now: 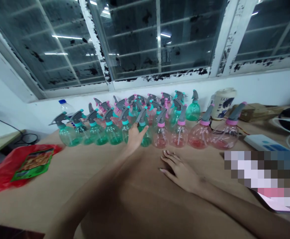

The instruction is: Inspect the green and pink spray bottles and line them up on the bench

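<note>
Around the upper body of a green spray bottle (146, 140) in the front row is my left hand (135, 136), its thumb across the front and its other fingers partly hidden. That bottle stands upright on the table, with a turquoise collar and grey trigger head. My right hand (181, 171) lies flat on the tabletop with fingers spread, holding nothing. Just beyond it stands a pink spray bottle (160, 139). More pink bottles continue to the right, while a line of green spray bottles (115, 134) extends to the left.
Behind the front row stand several more pink and green bottles, close to the wall. A red plastic bag (3, 166) and a green food packet (35, 162) lie at left. A paper cup (223, 104), a white power strip (264, 142) and a blurred-out item are at right.
</note>
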Available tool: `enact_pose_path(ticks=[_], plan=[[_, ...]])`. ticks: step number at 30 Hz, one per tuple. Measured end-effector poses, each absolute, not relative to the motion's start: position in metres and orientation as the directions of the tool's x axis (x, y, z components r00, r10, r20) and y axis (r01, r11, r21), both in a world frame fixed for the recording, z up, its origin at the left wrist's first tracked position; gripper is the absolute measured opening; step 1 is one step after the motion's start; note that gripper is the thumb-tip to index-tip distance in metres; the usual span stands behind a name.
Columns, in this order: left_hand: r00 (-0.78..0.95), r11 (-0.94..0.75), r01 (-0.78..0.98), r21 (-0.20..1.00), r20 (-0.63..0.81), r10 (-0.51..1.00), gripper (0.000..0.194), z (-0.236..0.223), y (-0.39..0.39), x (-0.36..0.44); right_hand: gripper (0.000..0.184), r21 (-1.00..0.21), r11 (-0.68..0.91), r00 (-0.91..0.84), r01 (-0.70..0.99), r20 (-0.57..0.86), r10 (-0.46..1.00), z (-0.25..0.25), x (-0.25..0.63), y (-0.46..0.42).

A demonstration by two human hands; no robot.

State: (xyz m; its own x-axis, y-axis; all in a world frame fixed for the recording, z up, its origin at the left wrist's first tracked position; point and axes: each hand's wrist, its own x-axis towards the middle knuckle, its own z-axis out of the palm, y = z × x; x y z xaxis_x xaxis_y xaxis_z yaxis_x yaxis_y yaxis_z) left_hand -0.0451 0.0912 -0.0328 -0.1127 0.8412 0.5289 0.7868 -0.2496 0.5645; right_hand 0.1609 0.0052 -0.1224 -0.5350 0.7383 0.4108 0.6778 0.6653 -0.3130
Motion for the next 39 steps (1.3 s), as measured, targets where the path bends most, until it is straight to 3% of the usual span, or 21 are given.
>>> enact_pose_path(ticks=[5, 14, 20, 25, 29, 34, 39], plan=[[-0.092, -0.214, 0.827, 0.519, 0.502, 0.860, 0.028, -0.025, 0.080, -0.052, 0.050, -0.322, 0.667, -0.531, 0.672, 0.418, 0.737, -0.124, 0.161, 0.006], [0.027, -0.248, 0.828, 0.502, 0.407, 0.913, 0.038, -0.012, -0.002, -0.073, 0.050, -0.298, 0.665, -0.541, 0.685, 0.402, 0.738, -0.123, 0.160, 0.004], [0.064, -0.237, 0.736, 0.634, 0.283, 0.957, 0.054, -0.003, -0.030, -0.067, 0.052, -0.286, 0.668, -0.544, 0.687, 0.407, 0.734, -0.127, 0.161, 0.006], [0.123, -0.342, 0.539, 0.770, 0.330, 0.936, 0.072, -0.001, -0.017, -0.059, 0.050, -0.283, 0.670, -0.542, 0.687, 0.416, 0.731, -0.128, 0.163, 0.006], [0.160, -0.411, 0.429, 0.805, 0.380, 0.911, 0.054, -0.004, -0.008, -0.052, 0.051, -0.266, 0.670, -0.553, 0.693, 0.400, 0.731, -0.126, 0.163, 0.005], [0.151, -0.393, 0.454, 0.800, 0.366, 0.918, 0.029, -0.009, -0.001, -0.047, 0.050, -0.259, 0.670, -0.556, 0.696, 0.396, 0.731, -0.123, 0.163, 0.003], [0.146, -0.450, 0.440, 0.777, 0.433, 0.889, 0.026, -0.016, 0.001, -0.048, 0.051, -0.253, 0.666, -0.566, 0.701, 0.370, 0.736, -0.125, 0.164, 0.004]])
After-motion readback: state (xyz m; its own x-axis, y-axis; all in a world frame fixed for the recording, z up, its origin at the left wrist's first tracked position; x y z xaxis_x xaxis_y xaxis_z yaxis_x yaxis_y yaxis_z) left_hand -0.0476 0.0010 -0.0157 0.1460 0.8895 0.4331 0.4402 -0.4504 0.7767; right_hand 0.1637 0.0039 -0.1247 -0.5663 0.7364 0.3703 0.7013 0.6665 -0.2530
